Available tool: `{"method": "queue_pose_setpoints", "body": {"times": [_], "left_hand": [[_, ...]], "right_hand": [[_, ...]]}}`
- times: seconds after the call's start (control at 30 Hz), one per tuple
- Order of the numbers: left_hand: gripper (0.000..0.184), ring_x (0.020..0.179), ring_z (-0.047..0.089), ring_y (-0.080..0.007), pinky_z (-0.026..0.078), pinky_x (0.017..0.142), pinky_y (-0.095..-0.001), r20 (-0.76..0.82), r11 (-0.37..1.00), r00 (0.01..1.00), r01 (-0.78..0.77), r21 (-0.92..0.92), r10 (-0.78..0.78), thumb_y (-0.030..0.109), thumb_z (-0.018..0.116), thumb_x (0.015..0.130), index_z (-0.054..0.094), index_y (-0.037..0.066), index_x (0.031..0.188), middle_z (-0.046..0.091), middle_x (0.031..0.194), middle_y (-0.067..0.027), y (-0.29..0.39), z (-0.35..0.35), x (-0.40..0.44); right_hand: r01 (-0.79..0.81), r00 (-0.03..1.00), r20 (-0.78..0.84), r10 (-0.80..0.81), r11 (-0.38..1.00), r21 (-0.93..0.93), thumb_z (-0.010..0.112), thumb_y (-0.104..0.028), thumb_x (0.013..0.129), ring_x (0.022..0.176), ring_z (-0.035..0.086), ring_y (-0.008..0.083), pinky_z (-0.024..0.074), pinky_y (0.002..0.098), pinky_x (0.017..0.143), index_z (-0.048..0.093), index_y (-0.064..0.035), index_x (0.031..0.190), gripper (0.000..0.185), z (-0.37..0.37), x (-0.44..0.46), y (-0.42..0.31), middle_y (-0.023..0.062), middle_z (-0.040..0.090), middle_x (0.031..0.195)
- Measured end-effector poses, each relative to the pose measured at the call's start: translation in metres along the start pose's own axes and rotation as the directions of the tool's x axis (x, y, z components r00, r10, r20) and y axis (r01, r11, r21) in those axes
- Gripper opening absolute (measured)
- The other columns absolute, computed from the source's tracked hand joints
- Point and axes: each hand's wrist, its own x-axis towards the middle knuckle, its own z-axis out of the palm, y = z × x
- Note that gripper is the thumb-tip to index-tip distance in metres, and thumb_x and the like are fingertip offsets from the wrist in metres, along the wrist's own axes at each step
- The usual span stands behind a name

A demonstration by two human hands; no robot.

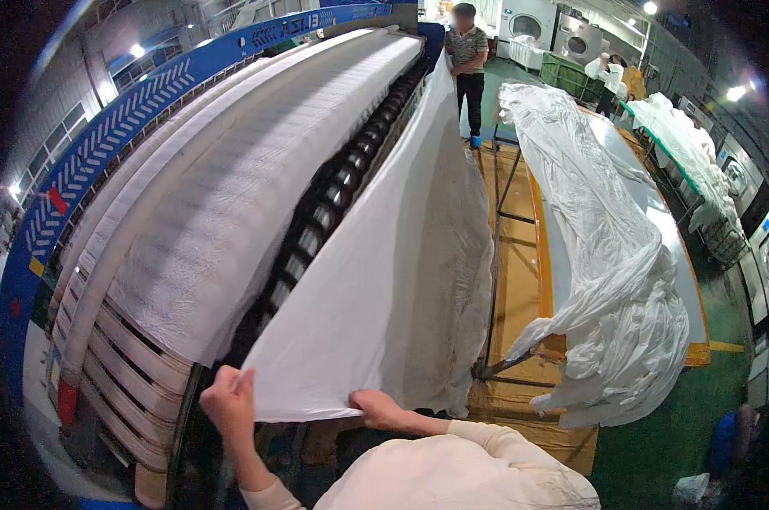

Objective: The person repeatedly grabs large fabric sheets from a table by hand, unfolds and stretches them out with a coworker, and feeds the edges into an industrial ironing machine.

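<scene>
A large white sheet (359, 289) hangs stretched out between me and a co-worker at the far end. My left hand (229, 401) is closed on its near left corner, beside the feed edge of a long ironing machine. Farther right along the same near edge, my right hand (376, 409) grips the cloth, with the fingers partly hidden by it. From there the sheet drapes down on the right side. Another white sheet (206, 229) lies wrinkled on the machine's belts, left of a row of dark rollers (337, 183).
The co-worker (468, 59) stands at the machine's far end, holding the sheet's other end. A heap of crumpled white linen (605, 246) covers much of a table (678, 280) on my right. A metal frame (512, 217) stands between. More linen (682, 136) and washers (576, 38) are behind.
</scene>
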Motion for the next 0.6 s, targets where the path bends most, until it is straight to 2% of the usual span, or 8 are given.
{"method": "queue_pose_setpoints", "body": {"times": [0.03, 0.1, 0.13, 0.27, 0.37, 0.4, 0.5, 0.6], "left_hand": [[0.029, 0.047, 0.048, -0.0343, 0.037, 0.046, -0.0381, -0.041, 0.996, 0.996, -0.072, 0.057, 0.074, 0.023, 0.070, 0.075, 0.051, 0.003, 0.066, 0.048, 0.054, -0.0163, -0.005, -0.011, 0.005], [0.029, 0.048, 0.047, -0.0341, 0.037, 0.046, -0.0378, -0.059, 0.996, 0.997, -0.042, 0.079, 0.047, 0.023, 0.070, 0.075, 0.050, 0.003, 0.066, 0.048, 0.055, -0.0162, -0.011, -0.028, 0.011], [0.029, 0.050, 0.047, -0.0340, 0.037, 0.047, -0.0379, -0.061, 0.997, 0.998, -0.025, 0.076, 0.030, 0.022, 0.070, 0.075, 0.050, 0.003, 0.066, 0.048, 0.056, -0.0160, -0.011, -0.035, 0.013], [0.027, 0.050, 0.048, -0.0313, 0.038, 0.049, -0.0380, -0.077, 0.975, 0.997, -0.009, 0.221, 0.027, 0.021, 0.069, 0.077, 0.050, 0.002, 0.069, 0.048, 0.057, -0.0155, -0.030, -0.054, 0.024], [0.026, 0.050, 0.049, -0.0291, 0.038, 0.049, -0.0381, -0.179, 0.985, 0.983, 0.007, 0.173, 0.024, 0.020, 0.066, 0.080, 0.050, 0.002, 0.070, 0.050, 0.058, -0.0153, -0.065, -0.059, 0.041], [0.025, 0.051, 0.050, -0.0280, 0.039, 0.050, -0.0382, -0.222, 0.978, 0.975, 0.012, 0.209, 0.035, 0.018, 0.064, 0.082, 0.050, 0.001, 0.070, 0.051, 0.059, -0.0149, -0.069, -0.064, 0.048], [0.024, 0.053, 0.050, -0.0292, 0.038, 0.051, -0.0376, -0.198, 0.944, 0.980, 0.059, 0.326, 0.007, 0.017, 0.059, 0.086, 0.048, 0.000, 0.073, 0.051, 0.061, -0.0164, -0.104, -0.080, 0.069], [0.023, 0.058, 0.051, -0.0314, 0.038, 0.054, -0.0400, -0.141, 0.937, 0.989, 0.016, 0.349, 0.035, 0.017, 0.056, 0.087, 0.047, -0.001, 0.075, 0.052, 0.065, -0.0185, -0.173, -0.086, 0.090]], "right_hand": [[0.021, 1.000, 0.007, -0.021, 0.999, 0.046, 0.061, 0.000, 0.064, 0.090, 0.053, 0.0376, 0.0434, 0.0434, 0.073, 0.049, -0.0043, 0.092, 0.030, -0.002, 0.005, -0.010, 0.0179, 0.055, 0.090], [0.060, 0.998, 0.017, -0.063, 0.988, 0.140, 0.058, 0.004, 0.065, 0.092, 0.051, 0.0372, 0.0419, 0.0419, 0.074, 0.047, -0.0034, 0.094, 0.032, -0.005, 0.014, -0.028, 0.0181, 0.054, 0.091], [0.039, 0.997, 0.061, -0.047, 0.991, 0.130, 0.058, 0.004, 0.065, 0.092, 0.050, 0.0362, 0.0408, 0.0414, 0.073, 0.045, -0.0038, 0.094, 0.032, -0.008, 0.018, -0.035, 0.0174, 0.052, 0.091], [0.105, 0.990, 0.072, -0.119, 0.979, 0.173, 0.057, 0.004, 0.064, 0.085, 0.050, 0.0343, 0.0401, 0.0400, 0.070, 0.043, -0.0049, 0.089, 0.030, -0.006, 0.037, -0.043, 0.0154, 0.050, 0.087], [0.175, 0.981, 0.044, -0.188, 0.962, 0.208, 0.055, 0.004, 0.063, 0.084, 0.049, 0.0328, 0.0402, 0.0393, 0.069, 0.043, -0.0057, 0.089, 0.030, 0.001, 0.053, -0.054, 0.0140, 0.049, 0.085], [0.193, 0.977, 0.047, -0.209, 0.955, 0.224, 0.055, 0.004, 0.063, 0.084, 0.050, 0.0324, 0.0406, 0.0391, 0.070, 0.043, -0.0059, 0.090, 0.031, 0.005, 0.061, -0.058, 0.0137, 0.049, 0.086], [0.302, 0.949, -0.013, -0.314, 0.901, 0.311, 0.054, 0.004, 0.062, 0.086, 0.051, 0.0316, 0.0417, 0.0389, 0.072, 0.045, -0.0062, 0.095, 0.035, 0.004, 0.075, -0.080, 0.0128, 0.050, 0.088], [0.401, 0.913, -0.083, -0.399, 0.845, 0.354, 0.053, 0.003, 0.064, 0.089, 0.051, 0.0315, 0.0425, 0.0387, 0.074, 0.046, -0.0064, 0.100, 0.038, 0.020, 0.082, -0.077, 0.0127, 0.051, 0.091]]}}
